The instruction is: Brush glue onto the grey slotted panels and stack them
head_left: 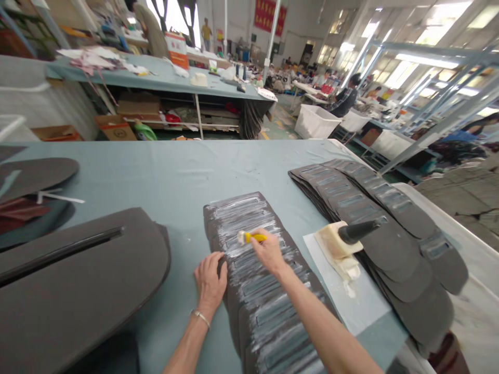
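Dark grey panels [234, 283] lie overlapped in a row at the middle of the table, their slotted strips streaked with wet white paste. My right hand [268, 251] grips a yellow-handled brush [253, 237], whose pale bristles rest on the streaked area. On the left edge of the same panels lies my left hand [210, 278], fingers bent over the edge; nothing can be seen held in it. Right of the panels, a cream container [331, 241] smeared with paste stands on a white sheet [364, 311], with a black cone-shaped piece [358, 231] at its top.
More dark panels with slots [374, 234] are fanned out on the right. Large dark panels [97, 280] lie at the left on the blue-green table [175, 171]. Behind stand another table [156, 78], a white bin [316, 122] and several people.
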The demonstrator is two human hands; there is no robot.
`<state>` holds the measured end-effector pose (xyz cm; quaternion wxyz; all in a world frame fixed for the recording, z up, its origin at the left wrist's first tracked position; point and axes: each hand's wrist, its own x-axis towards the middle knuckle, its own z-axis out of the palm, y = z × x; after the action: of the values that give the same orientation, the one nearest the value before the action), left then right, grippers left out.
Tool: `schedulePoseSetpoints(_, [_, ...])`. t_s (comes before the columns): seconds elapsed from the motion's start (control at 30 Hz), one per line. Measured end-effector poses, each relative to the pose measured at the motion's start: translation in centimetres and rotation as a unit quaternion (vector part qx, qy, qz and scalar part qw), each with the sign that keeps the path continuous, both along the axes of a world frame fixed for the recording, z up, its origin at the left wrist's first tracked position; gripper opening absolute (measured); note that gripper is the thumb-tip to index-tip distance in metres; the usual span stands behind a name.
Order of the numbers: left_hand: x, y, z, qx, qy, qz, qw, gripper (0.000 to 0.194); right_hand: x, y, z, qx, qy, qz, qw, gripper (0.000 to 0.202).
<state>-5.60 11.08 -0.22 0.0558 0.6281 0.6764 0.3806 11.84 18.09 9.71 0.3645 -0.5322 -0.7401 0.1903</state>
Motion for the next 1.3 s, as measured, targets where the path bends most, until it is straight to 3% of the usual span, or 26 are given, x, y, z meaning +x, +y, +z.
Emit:
schedulePoseSetpoints(0.07, [0.0, 0.3, -0.3, -0.001, 0.032, -0.006, 0.999, 0.024, -3.0, -0.3, -0.8, -0.011, 0.007, 0.062, 0.998, 0.016])
schedulePoseSetpoints(0.13, [0.0, 0.3, -0.3, -0.008, 0.054, -0.008, 0.998, 0.023, -2.9, 0.4, -1.4, -0.029, 0.0, 0.066, 0.997, 0.016])
schedulePoseSetpoints(0.2, [0.1, 0.2, -0.2, -0.01, 0.063, -0.005, 0.998, 0.023, 0.0, 1.9, -1.5, -0.044, -0.015, 0.011, 0.999, 0.016])
schedulePoseSetpoints(0.33, [0.4, 0.0, 0.2, -0.006, 0.058, 0.003, 0.998, 0.022, 7.5, 4.8, -0.3, -0.007, -0.076, -0.177, 0.981, 0.021])
schedulePoseSetpoints(0.4, [0.3, 0.1, 0.1, -0.008, 0.047, 0.003, 0.999, 0.022, 9.4, 5.0, 0.2, 0.02, -0.091, -0.215, 0.972, 0.023])
schedulePoseSetpoints(0.5, [-0.2, 0.3, -0.1, -0.011, 0.008, -0.008, 1.0, 0.024, 9.5, 3.2, 0.6, 0.016, -0.055, -0.194, 0.979, 0.026])
schedulePoseSetpoints(0.63, [-0.7, -0.6, 0.0, 0.004, -0.061, 0.0, 0.998, 0.026, 7.5, -0.8, 0.6, -0.025, 0.011, -0.163, 0.986, 0.024])
schedulePoseSetpoints(0.87, [2.0, -6.4, 0.2, -0.027, 0.027, -0.065, 0.997, 0.018, 0.9, -8.3, -0.7, -0.061, 0.067, 0.039, 0.995, 0.017])
schedulePoseSetpoints(0.97, [2.6, -7.3, -0.4, -0.015, 0.047, -0.063, 0.997, 0.02, 1.9, -8.9, -1.7, -0.054, 0.023, 0.07, 0.996, 0.017])
schedulePoseSetpoints(1.03, [2.7, -7.3, -0.6, -0.008, 0.051, -0.06, 0.997, 0.02, 5.2, -8.1, -1.9, -0.048, -0.003, 0.02, 0.999, 0.017])
schedulePoseSetpoints(1.17, [2.7, -7.1, -0.5, -0.008, 0.052, -0.051, 0.997, 0.019, 12.8, -5.6, -1.0, -0.003, -0.056, -0.16, 0.985, 0.02])
schedulePoseSetpoints(1.23, [2.7, -7.2, -0.3, -0.012, 0.055, -0.046, 0.997, 0.019, 13.3, -5.0, -0.4, 0.021, -0.068, -0.202, 0.977, 0.02])
schedulePoseSetpoints(1.3, [2.8, -7.2, -0.2, -0.014, 0.057, -0.044, 0.997, 0.019, 10.7, -5.2, -0.2, 0.027, -0.042, -0.176, 0.983, 0.02])
